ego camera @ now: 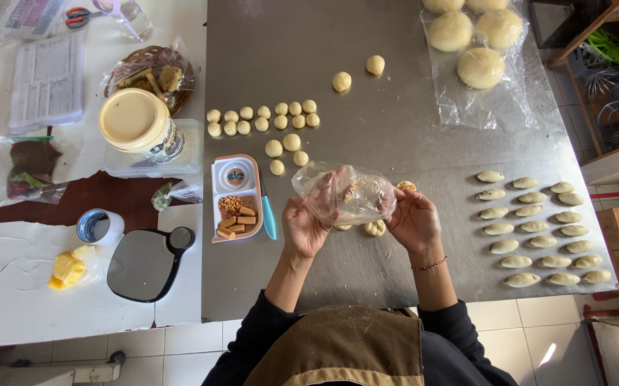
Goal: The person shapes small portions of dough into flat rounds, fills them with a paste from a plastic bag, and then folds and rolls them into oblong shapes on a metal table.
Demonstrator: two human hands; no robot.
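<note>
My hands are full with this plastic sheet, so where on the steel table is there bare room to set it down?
Bare steel table lies between the small dough balls and the big dough rounds, and along the near edge left of the shaped pastries. It is crowded by the divided tray and around both hands, left hand, right hand, holding the plastic sheet.

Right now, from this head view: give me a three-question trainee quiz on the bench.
1. True or false: both hands hold the clear plastic sheet.
2. Where do the shaped oval pastries lie? A) left of the hands B) right of the hands C) in the divided tray
3. What lies in the divided tray nearest the person?

Key
1. True: left hand and right hand grip it above the steel table.
2. B
3. Brown blocks and crumbs.
</note>
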